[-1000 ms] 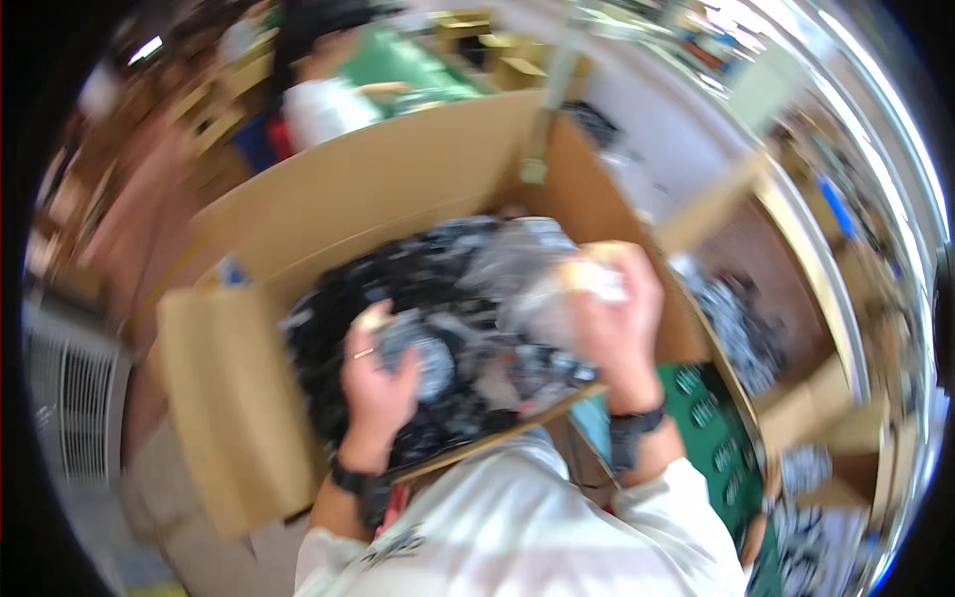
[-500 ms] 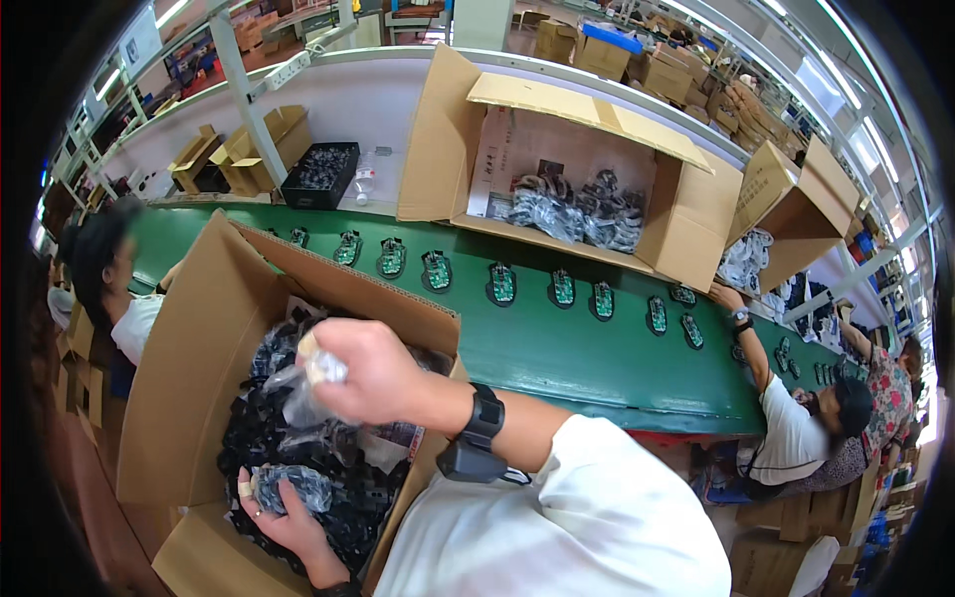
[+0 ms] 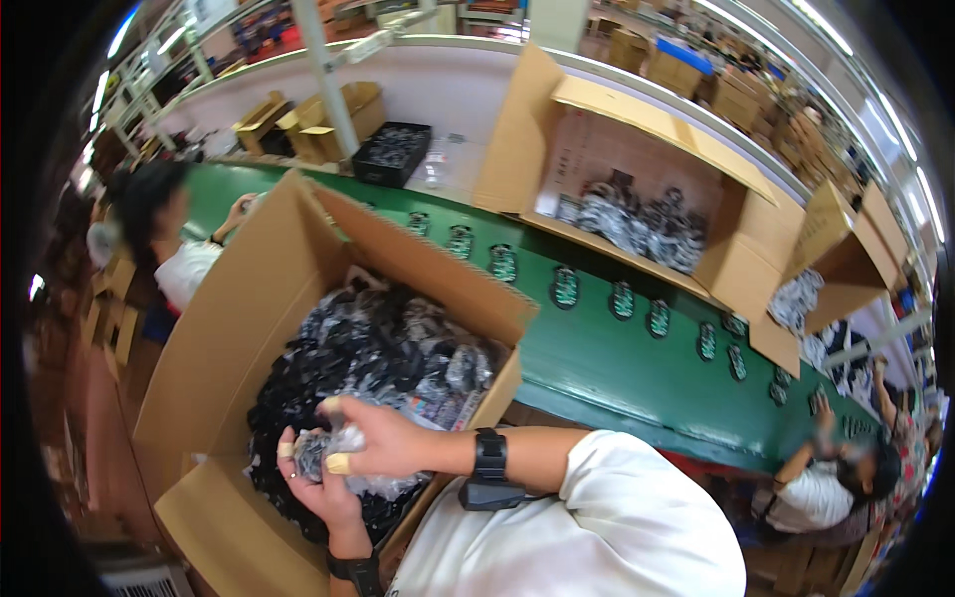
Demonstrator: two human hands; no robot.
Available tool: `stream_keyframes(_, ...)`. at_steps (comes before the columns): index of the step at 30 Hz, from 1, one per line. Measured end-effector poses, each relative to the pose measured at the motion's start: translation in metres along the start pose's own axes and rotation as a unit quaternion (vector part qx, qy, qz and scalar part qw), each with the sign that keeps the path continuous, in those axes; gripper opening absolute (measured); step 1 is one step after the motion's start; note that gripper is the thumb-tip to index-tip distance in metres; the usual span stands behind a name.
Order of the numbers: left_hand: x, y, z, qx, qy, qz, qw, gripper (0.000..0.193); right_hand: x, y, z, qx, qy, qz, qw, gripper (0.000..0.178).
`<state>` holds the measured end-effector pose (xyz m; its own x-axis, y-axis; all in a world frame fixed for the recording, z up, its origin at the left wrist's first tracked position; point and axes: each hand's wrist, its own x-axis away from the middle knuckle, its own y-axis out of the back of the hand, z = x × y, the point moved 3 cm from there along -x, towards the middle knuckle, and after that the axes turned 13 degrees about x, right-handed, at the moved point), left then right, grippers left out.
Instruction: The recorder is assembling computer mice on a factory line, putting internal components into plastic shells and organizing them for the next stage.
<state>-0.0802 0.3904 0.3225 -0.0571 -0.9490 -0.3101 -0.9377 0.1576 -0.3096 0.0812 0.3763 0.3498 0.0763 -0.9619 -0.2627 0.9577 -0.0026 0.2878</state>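
Both my hands meet low over a large open cardboard box (image 3: 234,348). Between them is a small plastic-wrapped bundle (image 3: 316,453), grey and shiny; what is inside cannot be made out. My left hand (image 3: 323,496) cups it from below, fingers curled round its near side. From the right, my right hand (image 3: 383,438) grips it between thumb and fingers. Pale coverings wrap several of my fingertips. Beneath, black parts (image 3: 298,373) and crumpled clear plastic (image 3: 463,368) fill the box.
Along the green conveyor belt (image 3: 597,368) beyond the box lie several green circuit boards in dark oval shells (image 3: 565,287). Another open carton (image 3: 736,239) with bagged bundles stands behind them, near a black tray (image 3: 393,154). Co-workers sit at left (image 3: 189,269) and right (image 3: 816,493).
My right hand has come down from above the box to the bundle in my left hand. My left hand has shifted slightly right. The whole view has turned and moved left.
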Motion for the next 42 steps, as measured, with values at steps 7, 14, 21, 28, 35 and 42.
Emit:
stream_keyframes(7,0.009,0.01,-0.015,0.028,-0.046,-0.061,0.997,0.052,-0.002,-0.032,-0.023,-0.169,-0.043,0.068,0.982,0.046)
stream_keyframes(14,0.001,-0.004,-0.012,0.057,-0.058,-0.081,0.993,0.051,0.017,0.006,-0.049,-0.209,-0.132,0.017,0.969,0.032)
stream_keyframes(21,0.004,-0.002,-0.018,-0.049,-0.118,0.025,0.991,0.062,-0.013,0.065,-0.006,-0.032,0.001,0.096,0.995,0.025)
stream_keyframes(28,0.001,-0.008,-0.021,-0.129,-0.135,0.152,0.971,0.082,-0.044,0.046,0.054,0.11,0.109,0.169,0.974,0.021)
stream_keyframes(35,-0.008,-0.011,-0.03,-0.21,-0.029,0.179,0.961,0.079,-0.049,0.063,0.054,0.198,0.165,0.128,0.958,0.016)
stream_keyframes(42,-0.013,-0.008,-0.028,-0.259,0.027,0.115,0.959,0.075,-0.033,0.069,0.036,0.163,0.093,-0.011,0.982,0.015)
